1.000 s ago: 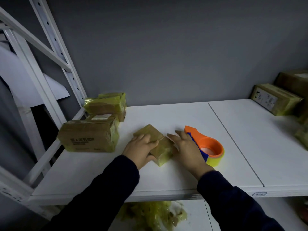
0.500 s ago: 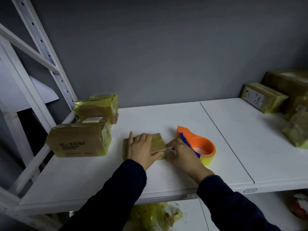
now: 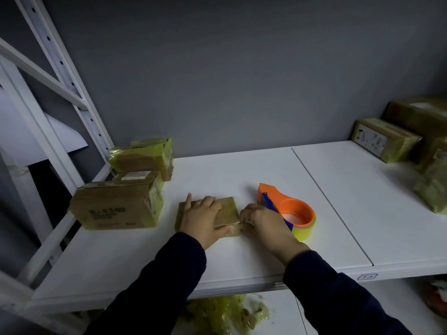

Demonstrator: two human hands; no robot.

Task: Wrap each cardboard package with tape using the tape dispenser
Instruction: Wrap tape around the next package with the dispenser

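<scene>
White shelf [image 3: 242,170] of a metal rack, backed by a grey wall [image 3: 242,68]; the rack upright [image 3: 67,76] and its braces stand at upper left. A seam [image 3: 331,204] divides the shelf into two panels.

Centre: the package [image 3: 227,209] lies flat near the front edge. The left hand [image 3: 202,220] presses on it, palm down and straight. The right hand [image 3: 262,224] meets its right edge, fingers [image 3: 245,217] curled and pinching a strip of tape [image 3: 239,222] there. The orange dispenser [image 3: 287,209], with a yellow roll, sits just beside the right hand, left of the seam.

Left edge: a box [image 3: 118,204] with a wrapped parcel [image 3: 142,158] behind it, both close to the shelf's side rim. Right edge: two cartons [image 3: 384,141] and a wrapped bag [image 3: 433,189].

Bare shelf runs from the hands back to the wall and across the middle of the right panel. Below the front edge, a lower shelf [image 3: 278,310] carries crumpled yellow scraps [image 3: 227,313].
</scene>
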